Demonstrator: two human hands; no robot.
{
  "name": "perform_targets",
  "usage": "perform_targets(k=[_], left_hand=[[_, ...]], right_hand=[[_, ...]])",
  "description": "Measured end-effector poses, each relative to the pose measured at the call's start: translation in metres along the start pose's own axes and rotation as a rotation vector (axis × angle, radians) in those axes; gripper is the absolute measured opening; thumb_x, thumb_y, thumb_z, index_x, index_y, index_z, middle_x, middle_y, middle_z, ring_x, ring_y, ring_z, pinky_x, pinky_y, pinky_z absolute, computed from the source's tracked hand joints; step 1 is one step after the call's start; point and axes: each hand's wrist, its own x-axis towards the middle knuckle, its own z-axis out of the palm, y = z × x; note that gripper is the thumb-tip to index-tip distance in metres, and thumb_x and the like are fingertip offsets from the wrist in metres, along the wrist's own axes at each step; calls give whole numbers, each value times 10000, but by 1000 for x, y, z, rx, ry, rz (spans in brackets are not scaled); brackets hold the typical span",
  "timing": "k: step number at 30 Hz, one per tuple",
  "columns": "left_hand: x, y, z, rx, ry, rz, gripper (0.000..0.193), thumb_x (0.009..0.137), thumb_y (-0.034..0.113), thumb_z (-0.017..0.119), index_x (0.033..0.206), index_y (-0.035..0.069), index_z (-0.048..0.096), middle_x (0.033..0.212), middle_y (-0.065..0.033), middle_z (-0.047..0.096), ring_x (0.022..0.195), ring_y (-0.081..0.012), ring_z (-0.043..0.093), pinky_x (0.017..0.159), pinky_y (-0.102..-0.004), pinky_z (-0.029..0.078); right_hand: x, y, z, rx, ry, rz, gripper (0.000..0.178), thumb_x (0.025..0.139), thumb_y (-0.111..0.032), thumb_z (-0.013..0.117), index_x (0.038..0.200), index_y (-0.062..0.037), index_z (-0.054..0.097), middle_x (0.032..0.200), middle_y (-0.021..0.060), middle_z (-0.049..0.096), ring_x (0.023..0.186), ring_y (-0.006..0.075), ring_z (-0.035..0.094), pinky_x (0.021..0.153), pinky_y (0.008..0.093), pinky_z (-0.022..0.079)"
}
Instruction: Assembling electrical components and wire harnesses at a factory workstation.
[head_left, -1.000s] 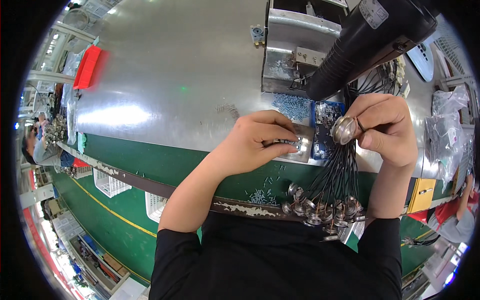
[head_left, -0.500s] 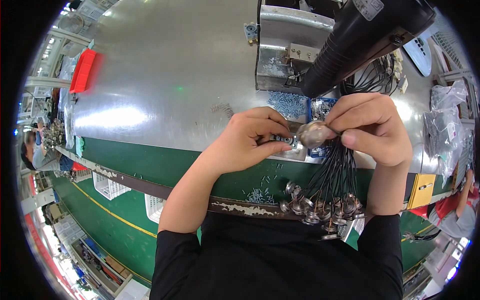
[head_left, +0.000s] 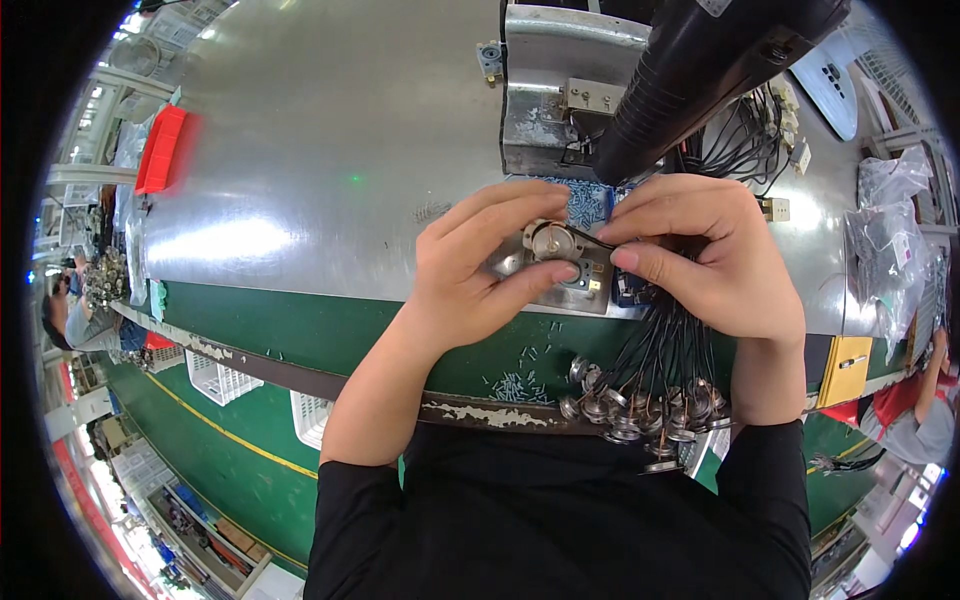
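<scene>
Between the thumb and fingers of my left hand (head_left: 485,255) is a round metal disc part (head_left: 553,242) with a copper-coloured piece at its middle. A black wire (head_left: 592,239) runs from this disc to my right hand (head_left: 705,255), which pinches it between thumb and forefinger. Beside my left thumb tip is a small terminal block (head_left: 584,277) with metal contacts; whether the thumb holds it, I cannot tell. Under my right hand, a bundle of black wires (head_left: 668,335) hangs over the table's front edge, with several round metal discs (head_left: 675,410) at the ends.
Small screws (head_left: 585,200) are heaped behind my hands, and loose ones (head_left: 517,388) lie on the green strip in front. A metal fixture (head_left: 530,120) and a thick black cylinder (head_left: 675,90) stand at the back. A red bin (head_left: 160,150) is far left, a yellow pad (head_left: 845,370) at right.
My right hand has moved left with the wire, and the metal disc has come into my left hand's grasp. The terminal block, earlier between my left fingers, now shows beside the thumb tip.
</scene>
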Motion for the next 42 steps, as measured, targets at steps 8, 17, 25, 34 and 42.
perform_targets(k=[8, 17, 25, 34, 42], left_hand=[[4, -3, -8, 147, -269, 44, 382, 772, 189, 911, 1074, 27, 743, 1100, -116, 784, 1176, -310, 735, 890, -393, 617], [-11, -19, 1, 96, -350, -27, 410, 737, 147, 922, 1073, -12, 748, 1166, -174, 775, 1183, -353, 730, 954, -407, 601], [-7, -16, 5, -8, -390, -147, 355, 750, 79, 902, 1063, -5, 755, 1210, -156, 749, 1118, -323, 727, 944, -407, 593], [-5, -22, 3, -99, -433, -223, 317, 774, 76, 894, 1039, -10, 742, 1163, -151, 744, 1065, -322, 732, 912, -400, 595], [-7, -24, 3, -116, -434, -231, 336, 778, 93, 896, 1057, -13, 742, 1156, -154, 737, 1049, -326, 731, 902, -399, 596]], right_hand=[[-7, -4, -1, -250, -100, -73, 137, 828, 46, 722, 958, 63, 759, 903, 185, 720, 814, 372, 701, 720, 420, 563], [-9, 6, 4, -393, -209, -31, 200, 806, 54, 722, 1000, 52, 772, 970, 189, 728, 875, 387, 713, 788, 417, 578], [-10, 7, 7, -463, -259, 38, 217, 781, 54, 698, 989, 52, 761, 962, 173, 716, 886, 391, 707, 774, 435, 575], [-4, 20, 14, -454, -223, -14, 120, 791, 41, 730, 911, 42, 735, 897, 147, 698, 827, 359, 691, 734, 430, 556], [9, 36, 8, -314, -218, 27, 90, 781, 45, 746, 865, 40, 717, 807, 159, 670, 789, 356, 667, 718, 422, 530]])
